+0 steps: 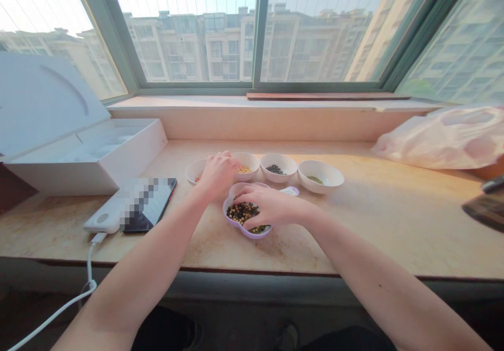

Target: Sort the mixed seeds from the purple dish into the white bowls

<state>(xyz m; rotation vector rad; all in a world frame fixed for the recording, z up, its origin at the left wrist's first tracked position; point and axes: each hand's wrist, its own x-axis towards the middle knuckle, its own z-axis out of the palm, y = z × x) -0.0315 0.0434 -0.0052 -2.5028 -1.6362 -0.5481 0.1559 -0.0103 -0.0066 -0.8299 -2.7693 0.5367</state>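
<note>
My left hand is between two white bowls, its bunched fingertips at the left edge of the bowl of yellow beans. Whether anything is pinched there is hidden. Partly behind that hand stands a white bowl with a little reddish content. My right hand reaches into a purple-rimmed, lobed bowl, thumb and fingers apart over its mixed dark, yellow and green beans. Farther right are a bowl of black beans and a bowl of small green beans. A pale handle shows behind my right hand.
An open white box stands at the left. Nearer are a white power bank with a cable and a phone. A plastic bag and a dark object lie right. The counter's front edge runs below the bowls.
</note>
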